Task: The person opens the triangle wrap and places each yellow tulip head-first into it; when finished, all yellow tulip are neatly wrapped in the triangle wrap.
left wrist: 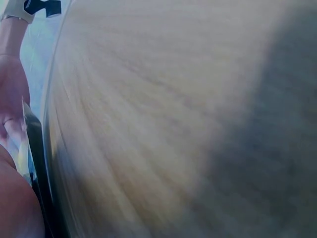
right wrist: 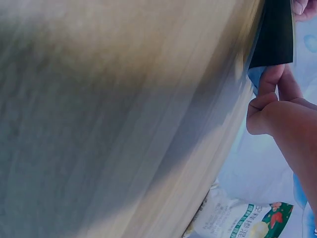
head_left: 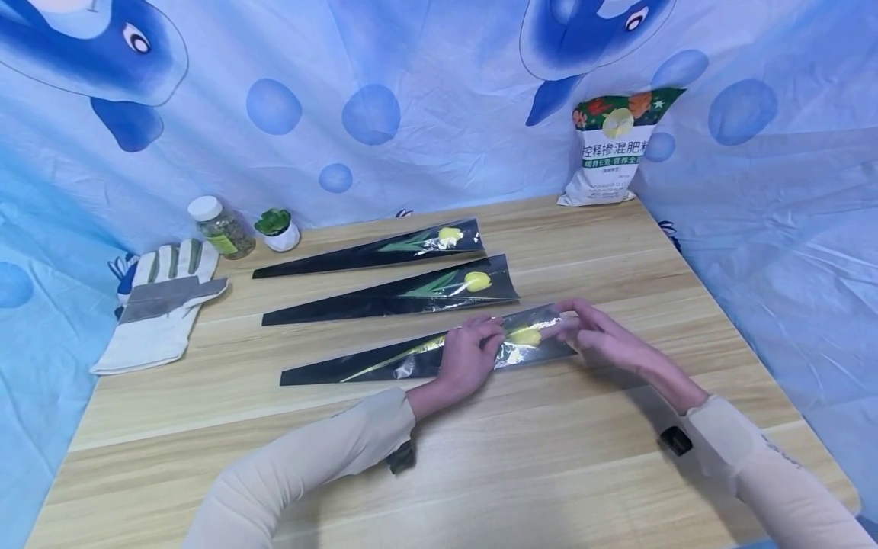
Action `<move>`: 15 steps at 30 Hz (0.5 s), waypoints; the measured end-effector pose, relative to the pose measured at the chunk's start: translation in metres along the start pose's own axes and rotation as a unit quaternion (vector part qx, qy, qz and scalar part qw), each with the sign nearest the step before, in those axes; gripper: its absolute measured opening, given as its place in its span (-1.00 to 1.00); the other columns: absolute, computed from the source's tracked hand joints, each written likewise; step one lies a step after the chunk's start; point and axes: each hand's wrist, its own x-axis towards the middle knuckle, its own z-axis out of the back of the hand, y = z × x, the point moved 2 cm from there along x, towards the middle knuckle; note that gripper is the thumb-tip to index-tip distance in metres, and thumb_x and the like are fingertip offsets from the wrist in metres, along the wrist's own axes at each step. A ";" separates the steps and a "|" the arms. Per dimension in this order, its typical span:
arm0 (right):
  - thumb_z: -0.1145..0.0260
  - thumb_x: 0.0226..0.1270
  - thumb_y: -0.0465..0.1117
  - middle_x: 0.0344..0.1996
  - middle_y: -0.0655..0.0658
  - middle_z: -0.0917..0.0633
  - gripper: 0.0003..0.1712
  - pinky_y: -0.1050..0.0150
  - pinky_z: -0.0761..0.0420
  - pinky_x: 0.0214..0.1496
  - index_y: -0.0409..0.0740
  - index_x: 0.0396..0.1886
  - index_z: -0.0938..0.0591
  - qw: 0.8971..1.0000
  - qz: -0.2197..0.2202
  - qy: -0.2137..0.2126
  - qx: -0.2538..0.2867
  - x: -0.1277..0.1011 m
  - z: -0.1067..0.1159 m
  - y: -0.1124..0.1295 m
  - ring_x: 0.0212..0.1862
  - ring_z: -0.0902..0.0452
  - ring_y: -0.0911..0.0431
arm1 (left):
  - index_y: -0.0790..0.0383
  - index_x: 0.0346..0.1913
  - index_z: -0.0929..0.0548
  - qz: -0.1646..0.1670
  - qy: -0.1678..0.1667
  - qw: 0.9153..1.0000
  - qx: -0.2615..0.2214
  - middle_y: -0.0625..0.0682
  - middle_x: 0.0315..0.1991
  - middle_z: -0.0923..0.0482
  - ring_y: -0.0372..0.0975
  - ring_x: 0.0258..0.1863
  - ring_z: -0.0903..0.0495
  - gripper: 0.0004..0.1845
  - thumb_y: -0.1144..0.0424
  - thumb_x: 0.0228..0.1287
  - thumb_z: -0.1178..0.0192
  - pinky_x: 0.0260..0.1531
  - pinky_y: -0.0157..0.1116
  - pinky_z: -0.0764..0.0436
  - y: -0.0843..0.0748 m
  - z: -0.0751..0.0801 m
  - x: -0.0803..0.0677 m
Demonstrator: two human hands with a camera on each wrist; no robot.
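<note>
— Tulip sleeve [head_left: 425, 354], the nearest of three: where is it?

— Flat on the counter [head_left: 549, 473], under both hands. The left hand [head_left: 469, 354] presses its middle; the right hand [head_left: 595, 335] pinches the wide open end beside the yellow bloom [head_left: 527, 335].

— Which step, would you say?

— Seating the flower in its wrap, I judge. Next likely calls for smoothing the film closed without crushing the bloom. Two finished sleeves [head_left: 391, 293] lie just beyond the hands.

Bare table [head_left: 521, 457] near side; wrapped tulips [head_left: 411, 293] block beyond.
</note>
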 end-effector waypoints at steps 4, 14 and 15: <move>0.03 0.22 -0.44 0.08 -0.48 -0.62 -0.32 -0.03 -0.46 0.07 -0.50 0.38 -0.14 1.000 0.003 0.018 0.009 0.005 -0.001 -0.003 0.16 -0.44 -0.35 | 0.29 -0.23 -0.80 -0.004 -0.001 1.000 0.002 0.12 -0.04 -0.72 0.04 0.09 -0.64 -0.91 0.41 0.22 -0.37 0.19 -0.08 -0.51 -0.001 0.000 0.000; 0.01 0.25 -0.47 0.02 -0.49 -0.64 -0.38 0.18 -0.54 0.03 -0.54 0.34 -0.22 1.000 0.029 0.007 0.006 0.008 0.001 -0.008 0.06 -0.56 -0.24 | 0.30 -0.17 -0.79 0.001 0.017 1.000 -0.020 0.14 0.02 -0.69 0.01 0.14 -0.61 -0.86 0.44 0.19 -0.39 0.24 -0.16 -0.45 0.001 0.001 -0.001; 0.00 0.27 -0.47 0.01 -0.47 -0.66 -0.39 0.20 -0.54 0.04 -0.53 0.35 -0.24 1.000 0.028 -0.002 -0.002 0.007 0.002 -0.008 0.05 -0.58 -0.23 | 0.32 -0.15 -0.78 0.000 0.019 0.999 -0.032 0.16 0.03 -0.68 0.01 0.15 -0.61 -0.84 0.45 0.19 -0.39 0.25 -0.17 -0.44 0.000 0.003 -0.001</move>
